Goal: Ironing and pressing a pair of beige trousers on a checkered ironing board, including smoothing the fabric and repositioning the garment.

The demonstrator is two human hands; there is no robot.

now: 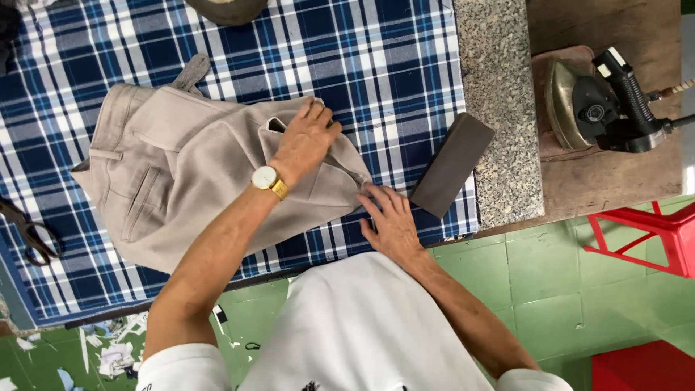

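Trousers: a pair of beige trousers (181, 174) is lying folded on the blue plaid cloth (376, 65) covering the table (499, 108), waistband and pockets toward the left.
Left hand: the left hand (308, 137), a gold watch on its wrist, is pressing palm-down on the fabric near a small dark opening, fingers loosely spread, gripping nothing.
Right hand: the right hand (391, 221) is resting flat at the trousers' right edge, fingers splayed, touching the cloth and holding nothing.
Nearby: a dark rectangular block (452, 165) is lying just beside the right hand; an iron (601, 108) is sitting well apart on a wooden stand; scissors (29, 235) are lying at the far left.
Progress: the garment is looking smoothed and partly folded; the iron is standing untouched.
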